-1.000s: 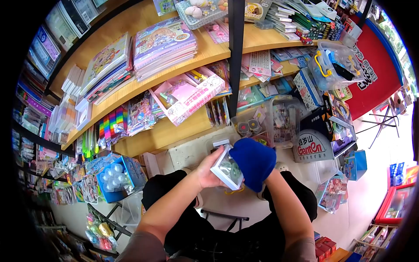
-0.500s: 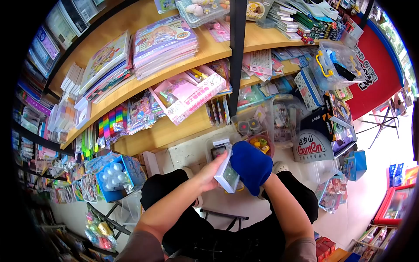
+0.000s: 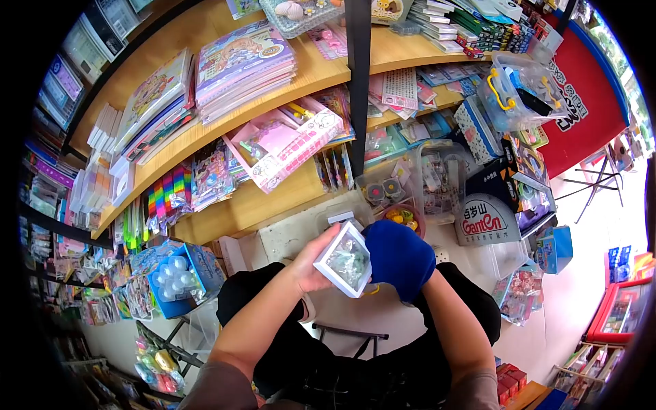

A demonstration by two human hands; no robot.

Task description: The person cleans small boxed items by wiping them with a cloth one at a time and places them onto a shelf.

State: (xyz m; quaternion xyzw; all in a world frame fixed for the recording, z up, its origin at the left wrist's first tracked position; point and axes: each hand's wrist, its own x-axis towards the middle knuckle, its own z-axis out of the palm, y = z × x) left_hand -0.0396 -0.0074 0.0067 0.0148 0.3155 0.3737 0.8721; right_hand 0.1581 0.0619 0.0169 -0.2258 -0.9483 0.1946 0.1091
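My left hand (image 3: 311, 268) grips a small white box (image 3: 347, 260) by its left side, the box tilted with its clear window turned up. Behind the window lies something greenish and silvery that I cannot make out. A blue cloth (image 3: 402, 260) covers my right hand (image 3: 429, 279), bunched around it so the fingers are hidden. The cloth is at the right side of the box; whether they touch is unclear. Beyond both hands, a clear plastic tub (image 3: 328, 217) on the floor is partly covered by the box and left hand.
Wooden shelves (image 3: 311, 74) with booklets and a pink box (image 3: 283, 147) curve ahead, split by a black post (image 3: 358, 89). Right of my hands stand clear bins (image 3: 443, 181) and a Ganten carton (image 3: 486, 222). A blue box of clear balls (image 3: 179, 277) sits left.
The white box has been turned so its window faces up towards me. The blue cloth has shifted slightly right of the box, and the view has moved a little.
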